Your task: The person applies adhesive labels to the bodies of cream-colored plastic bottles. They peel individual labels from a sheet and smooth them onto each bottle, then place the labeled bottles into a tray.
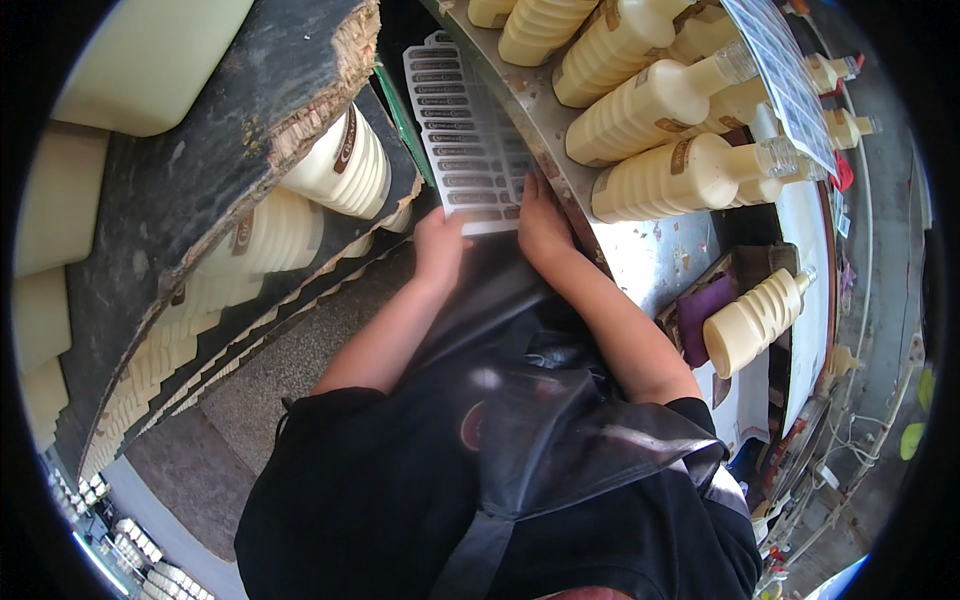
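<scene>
A white sheet of brown labels (462,150), set out in rows, extends away from me between the shelf and the metal worktop. My left hand (442,246) pinches its near left corner, thumb on top. At its near right edge, my right hand (543,222) is closed on the same sheet, with part of the fingers hidden. Several cream ribbed bottles (655,180) with brown labels lie and stand on the metal worktop (655,250), right of my right hand. No bottle is in either hand.
To the left, a dark shelf (215,150) with a chipped edge holds more cream bottles (345,165). One unlabelled bottle (755,325) lies at the right beside a purple cloth (703,318). A pale gridded sheet (785,75) overhangs the far-right bottles. Cables (850,440) hang at the right.
</scene>
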A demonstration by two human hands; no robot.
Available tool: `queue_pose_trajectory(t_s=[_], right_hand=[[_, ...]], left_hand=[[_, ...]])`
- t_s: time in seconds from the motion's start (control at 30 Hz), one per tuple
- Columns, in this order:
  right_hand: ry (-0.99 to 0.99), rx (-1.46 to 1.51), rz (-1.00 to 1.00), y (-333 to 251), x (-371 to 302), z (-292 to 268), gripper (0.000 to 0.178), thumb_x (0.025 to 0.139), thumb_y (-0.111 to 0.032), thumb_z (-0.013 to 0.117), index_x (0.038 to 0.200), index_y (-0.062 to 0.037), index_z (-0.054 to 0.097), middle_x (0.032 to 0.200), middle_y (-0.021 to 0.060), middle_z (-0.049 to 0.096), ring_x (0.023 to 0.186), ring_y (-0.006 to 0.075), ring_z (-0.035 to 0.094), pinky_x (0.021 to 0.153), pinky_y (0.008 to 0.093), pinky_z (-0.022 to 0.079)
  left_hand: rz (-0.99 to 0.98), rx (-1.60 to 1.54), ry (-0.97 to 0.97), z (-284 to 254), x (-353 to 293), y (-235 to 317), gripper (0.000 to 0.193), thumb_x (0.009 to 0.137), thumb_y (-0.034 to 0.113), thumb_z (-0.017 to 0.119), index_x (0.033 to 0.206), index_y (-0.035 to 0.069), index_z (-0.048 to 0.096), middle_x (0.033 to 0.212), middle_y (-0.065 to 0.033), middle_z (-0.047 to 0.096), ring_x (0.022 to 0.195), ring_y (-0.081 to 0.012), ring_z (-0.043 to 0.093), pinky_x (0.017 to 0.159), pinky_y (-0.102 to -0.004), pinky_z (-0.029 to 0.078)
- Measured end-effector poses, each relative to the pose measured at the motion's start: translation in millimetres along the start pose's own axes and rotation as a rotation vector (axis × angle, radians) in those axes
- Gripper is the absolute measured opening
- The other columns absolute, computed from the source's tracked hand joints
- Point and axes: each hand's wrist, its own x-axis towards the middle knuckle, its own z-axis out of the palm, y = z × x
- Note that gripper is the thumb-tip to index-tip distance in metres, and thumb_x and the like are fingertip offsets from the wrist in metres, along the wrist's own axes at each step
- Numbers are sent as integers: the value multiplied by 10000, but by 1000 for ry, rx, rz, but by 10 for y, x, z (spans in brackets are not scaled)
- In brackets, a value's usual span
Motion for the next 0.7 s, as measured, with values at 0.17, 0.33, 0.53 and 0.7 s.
queue_pose_trajectory(t_s=[0.17, 0.33, 0.53, 0.7], right_hand=[[-40, -351, -59, 98, 141, 99, 633, 854, -80, 645, 1442, 45, 447, 1454, 258, 468, 1378, 428, 419, 1179, 450, 340], [-247, 1, 21, 89, 154, 38, 590, 858, -152, 702, 1381, 37, 505, 1401, 249, 511, 1262, 402, 528, 1088, 446, 433], [-242, -208, -83, 98, 203, 77, 470, 867, -184, 730, 1259, -6, 540, 1255, 232, 589, 1227, 393, 567, 984, 489, 480], [-132, -142, -164, 66, 161, 93, 302, 917, -127, 633, 1187, -28, 540, 1003, 211, 691, 939, 411, 690, 817, 491, 563]], left_hand=[[59, 80, -2, -27, -54, 2, 208, 1035, 116, 499, 1112, 21, 668, 989, -55, 725, 791, -113, 660, 611, -255, 503], [152, 200, -18, -52, -113, 35, 209, 1044, 96, 475, 1168, 28, 628, 989, -52, 722, 775, -105, 663, 605, -241, 495], [202, 252, -43, -42, -182, 67, 266, 1032, 45, 445, 1266, 23, 570, 1051, -55, 708, 760, -104, 667, 596, -238, 503], [253, 277, -25, -56, -187, 56, 299, 1019, 25, 456, 1304, 23, 546, 1062, -57, 704, 767, -103, 669, 604, -235, 513]])
